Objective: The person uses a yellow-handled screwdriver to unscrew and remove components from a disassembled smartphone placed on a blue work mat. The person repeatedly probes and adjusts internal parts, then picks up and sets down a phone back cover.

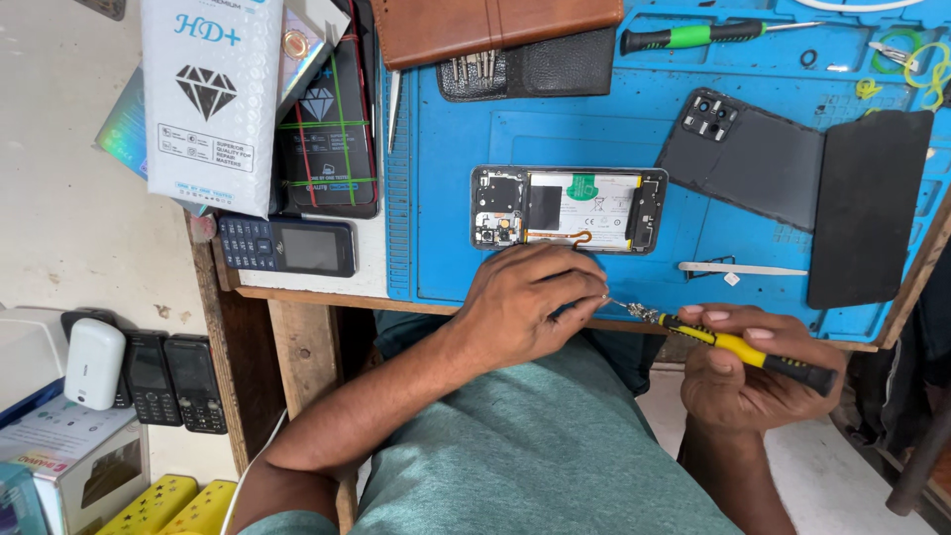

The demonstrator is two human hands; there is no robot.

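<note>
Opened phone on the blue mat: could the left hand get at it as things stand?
Probably yes. The left hand sits at the mat's near edge just below the opened phone, with nothing between them, though its fingertips are pinching the tip of the yellow screwdriver held by the right hand.

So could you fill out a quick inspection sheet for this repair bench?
Surface: blue mat on a wooden bench.
Job's things: opened phone, back off, insides showing; yellow screwdriver.
Clutter: back cover, dark panel, green screwdriver, white pry tool, bit case, keypad phone, white packet.
Grippers: right hand holds the screwdriver handle; left hand pinches at its tip.
Cables: orange flex strip inside the phone.
Surroundings: more phones and boxes on the floor, left.
</note>
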